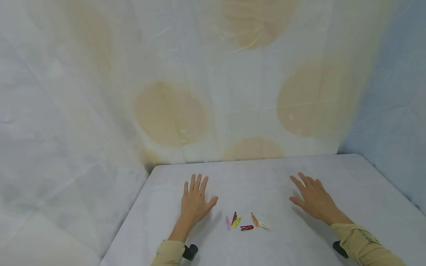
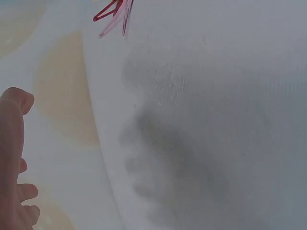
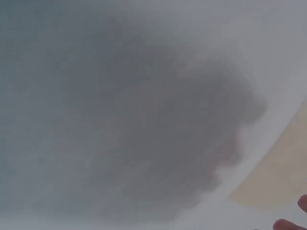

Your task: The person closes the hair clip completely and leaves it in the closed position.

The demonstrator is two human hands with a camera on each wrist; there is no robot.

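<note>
Both hands hover flat just above a white cloth-covered table [image 1: 332, 170], palms down, fingers straight, holding nothing. My left hand [image 1: 195, 197] is left of centre and my right hand [image 1: 311, 197] is to the right. Between them, nearer me, lie several small snap hair clips: a pink one [image 1: 227, 223], a dark red one [image 1: 234, 217], a yellow one [image 1: 237, 222], a red one [image 1: 247, 227], an orange one [image 1: 254, 219] and a white one [image 1: 264, 225]. The left wrist view shows my left hand [image 2: 14, 158] at its left edge and red and pink clips [image 2: 114, 14] at the top. Only fingertips [image 3: 288, 223] show in the right wrist view.
A white sheet with large tan circular patches [image 1: 171, 112] hangs behind the table and down its left side. The table's left edge [image 1: 129, 210] runs close to my left hand. A pale blue wall [image 1: 392, 111] stands on the right.
</note>
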